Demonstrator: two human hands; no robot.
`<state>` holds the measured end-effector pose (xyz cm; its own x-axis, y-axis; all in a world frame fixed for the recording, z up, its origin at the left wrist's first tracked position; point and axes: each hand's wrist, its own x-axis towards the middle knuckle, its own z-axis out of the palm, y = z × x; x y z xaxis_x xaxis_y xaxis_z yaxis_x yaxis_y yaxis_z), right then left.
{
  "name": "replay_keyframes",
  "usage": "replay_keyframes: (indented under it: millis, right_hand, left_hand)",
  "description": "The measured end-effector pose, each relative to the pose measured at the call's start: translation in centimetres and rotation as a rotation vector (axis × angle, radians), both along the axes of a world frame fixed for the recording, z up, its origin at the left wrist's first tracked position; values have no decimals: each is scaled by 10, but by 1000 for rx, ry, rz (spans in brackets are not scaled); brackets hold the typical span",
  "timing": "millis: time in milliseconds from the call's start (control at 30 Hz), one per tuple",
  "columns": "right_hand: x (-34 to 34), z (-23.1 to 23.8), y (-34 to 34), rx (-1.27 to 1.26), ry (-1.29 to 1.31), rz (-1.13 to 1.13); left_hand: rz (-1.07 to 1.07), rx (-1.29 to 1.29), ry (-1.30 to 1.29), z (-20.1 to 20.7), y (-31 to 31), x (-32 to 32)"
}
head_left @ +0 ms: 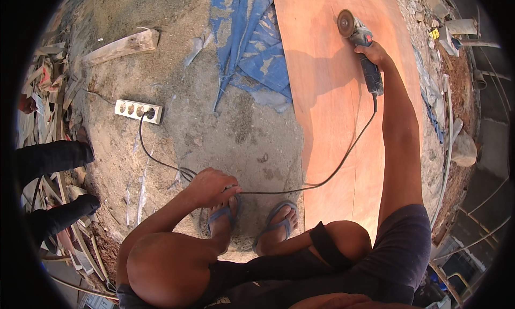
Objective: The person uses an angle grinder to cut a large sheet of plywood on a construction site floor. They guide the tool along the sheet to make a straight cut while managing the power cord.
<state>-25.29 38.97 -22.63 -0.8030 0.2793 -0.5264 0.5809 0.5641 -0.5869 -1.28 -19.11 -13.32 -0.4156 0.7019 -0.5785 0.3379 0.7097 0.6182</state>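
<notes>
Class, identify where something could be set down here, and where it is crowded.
Free: ground between the power strip and blue tarp; plywood between the cord and right forearm. Crowded: left edge, with scrap wood and another person's legs.

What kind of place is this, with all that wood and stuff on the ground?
Probably an outdoor building site or work yard: there's an angle grinder over a big plywood sheet, a power strip on rough ground, and scrap wood heaped at the left.
</notes>
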Motion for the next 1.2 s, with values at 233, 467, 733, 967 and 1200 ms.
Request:
replay_keyframes:
  millis: [233,467,733,967,1200]
  right_hand:
    - [-12,-6,16,38,14,5]
    - [-23,-14,-1,119,162,36]
    - [72,27,40,-255,216,-210]
    - [155,45,63,-446,414,-414]
    - [197,77,71,-466,475,-535]
  left_hand:
    - [-25,-71,-3,3,5,-6]
    - [119,-417,297,13,-59,-26]
    - [795,-512,569,-18,-205,-32]
    - [1260,-45,704,48,-133,-54]
    - [940,300,1543,232,-88,-139]
